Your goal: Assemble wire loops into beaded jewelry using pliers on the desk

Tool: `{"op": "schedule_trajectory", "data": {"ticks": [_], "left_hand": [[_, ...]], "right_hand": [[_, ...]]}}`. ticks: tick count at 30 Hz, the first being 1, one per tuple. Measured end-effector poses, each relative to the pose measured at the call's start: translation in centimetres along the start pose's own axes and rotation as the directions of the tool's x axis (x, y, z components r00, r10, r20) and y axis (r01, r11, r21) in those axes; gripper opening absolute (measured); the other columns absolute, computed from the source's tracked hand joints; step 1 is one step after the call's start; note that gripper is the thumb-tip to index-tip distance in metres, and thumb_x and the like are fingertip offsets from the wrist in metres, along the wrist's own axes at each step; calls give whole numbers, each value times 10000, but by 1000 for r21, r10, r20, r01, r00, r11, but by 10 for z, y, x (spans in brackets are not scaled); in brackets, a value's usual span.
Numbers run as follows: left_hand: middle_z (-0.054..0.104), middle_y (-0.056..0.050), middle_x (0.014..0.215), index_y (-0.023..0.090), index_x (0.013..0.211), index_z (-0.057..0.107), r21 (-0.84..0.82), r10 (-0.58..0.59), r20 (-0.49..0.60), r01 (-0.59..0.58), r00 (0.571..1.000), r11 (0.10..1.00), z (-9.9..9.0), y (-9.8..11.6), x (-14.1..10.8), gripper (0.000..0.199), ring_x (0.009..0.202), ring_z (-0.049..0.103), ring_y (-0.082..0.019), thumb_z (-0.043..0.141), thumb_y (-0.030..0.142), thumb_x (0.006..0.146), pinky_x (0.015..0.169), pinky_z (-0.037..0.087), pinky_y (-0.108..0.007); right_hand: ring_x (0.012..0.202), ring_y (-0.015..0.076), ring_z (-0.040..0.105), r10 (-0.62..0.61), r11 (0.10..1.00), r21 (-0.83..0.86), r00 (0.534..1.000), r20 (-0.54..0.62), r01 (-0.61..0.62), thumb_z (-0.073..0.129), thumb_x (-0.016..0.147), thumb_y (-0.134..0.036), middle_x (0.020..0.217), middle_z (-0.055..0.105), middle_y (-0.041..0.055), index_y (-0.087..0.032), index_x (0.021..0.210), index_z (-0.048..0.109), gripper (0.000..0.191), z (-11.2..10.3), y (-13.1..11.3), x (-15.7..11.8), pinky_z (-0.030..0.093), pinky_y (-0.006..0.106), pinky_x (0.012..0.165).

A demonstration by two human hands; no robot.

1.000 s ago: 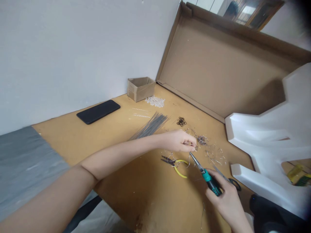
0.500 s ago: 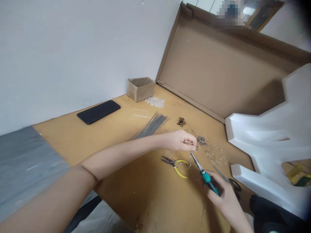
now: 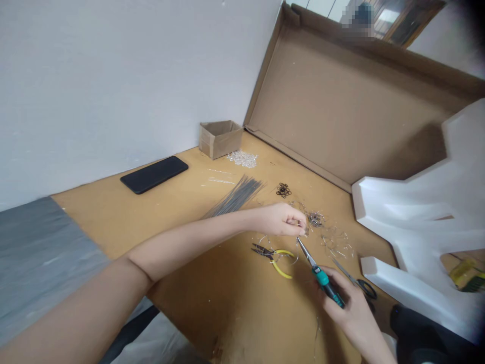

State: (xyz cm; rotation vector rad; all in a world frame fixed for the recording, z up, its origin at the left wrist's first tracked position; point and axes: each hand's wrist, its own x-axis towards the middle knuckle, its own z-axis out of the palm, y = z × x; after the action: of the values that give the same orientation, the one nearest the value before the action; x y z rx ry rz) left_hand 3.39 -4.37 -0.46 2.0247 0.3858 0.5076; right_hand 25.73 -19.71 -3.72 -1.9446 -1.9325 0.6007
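My left hand (image 3: 291, 220) reaches across the middle of the table with its fingers pinched together. A thin silvery wire (image 3: 297, 251) curves down from the pinch; the small end between the fingertips is mostly hidden. In my right hand (image 3: 346, 306) is a pair of long-nose pliers (image 3: 321, 275) with teal and black handles. Their jaw tips touch or nearly touch the wire just below my left fingertips. Under the curved wire lie pliers with yellow handles (image 3: 283, 273), dark jaws pointing left. Scissors (image 3: 364, 287) rest close to my right hand.
Beyond my left arm lie a bundle of grey wires (image 3: 238, 194), black rings (image 3: 283, 190) and bent wire pieces (image 3: 336, 241). Clear beads (image 3: 243, 158) sit by a small cardboard box (image 3: 221, 140). A black phone-like slab (image 3: 154, 174) is leftward; white foam (image 3: 401, 202) borders the right.
Almost nothing differs. Both hands and the long-nose pliers hold nearly the same position, and the view has shifted very slightly.
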Motion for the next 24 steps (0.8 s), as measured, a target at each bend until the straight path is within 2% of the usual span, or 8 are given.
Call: {"op": "schedule_trajectory", "data": {"ticks": [8,14,20,24], "left_hand": [[350,66,558,149,733,539,-5,-6,-4,6,1000,1000,1,3,-2,158,518,295,-63,497,282,806,496,238,-189],[341,68,558,149,748,542,-45,23,0,-23,1000,999,0,2,-1,160,522,288,-65,498,289,810,501,237,-192],[328,72,544,156,759,546,-70,28,15,-27,999,997,1,-1,-1,172,500,283,-63,495,309,818,491,230,-196],[338,79,515,161,775,543,-160,3,36,3,999,987,1,-4,0,190,462,316,-62,499,341,815,479,256,-193]], "right_hand": [[742,207,649,-55,989,-142,995,-87,43,460,643,-240,817,698,35,-172,974,648,387,-3,-3,-3,497,261,676],[754,217,654,-29,989,-146,989,-144,8,487,632,-271,840,703,44,-175,976,658,395,-3,0,-4,503,275,690],[787,215,648,3,1000,22,998,-67,-2,491,663,-264,836,693,50,-152,1010,632,391,-3,0,-2,502,265,704],[812,229,640,23,999,35,999,-26,-22,496,682,-260,809,683,44,-150,1019,615,374,-3,-3,-2,498,274,705]]}}
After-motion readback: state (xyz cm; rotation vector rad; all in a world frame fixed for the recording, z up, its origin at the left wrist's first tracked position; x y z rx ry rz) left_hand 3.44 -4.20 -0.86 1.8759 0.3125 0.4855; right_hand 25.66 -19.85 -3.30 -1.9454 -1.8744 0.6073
